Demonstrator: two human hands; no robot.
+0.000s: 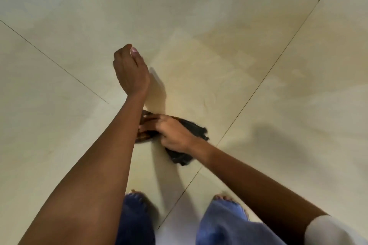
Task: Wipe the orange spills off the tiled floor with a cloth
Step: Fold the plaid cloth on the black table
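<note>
A dark, blackish-brown crumpled cloth (196,132) lies on the cream, glossy tiled floor (59,125) just below the middle of the frame, beside a thin dark grout line (266,77) that runs diagonally from the upper right to the bottom centre. The cloth is bunched into a rough wad. One frayed end sticks out to the right of the wrist, and another lump shows below it.

The right hand (173,134) rests on top of the cloth, palm down. Its fingers (149,123) are stretched fairly straight toward the left of the frame and press the fabric against the tile. The fingertips are hidden behind the left forearm.

The left hand (130,71) hangs above the floor in the upper middle of the frame, well apart from the cloth. Its fingers are curled in toward the palm with the thumb against the forefinger, and nothing shows in it.

A faint, smeared orange-tan stain (245,32) spreads over the tile in the upper right.

At the bottom edge are blue denim trouser legs (221,223) with bare toes (223,198), and a white sleeve (328,230) in the lower right corner.
</note>
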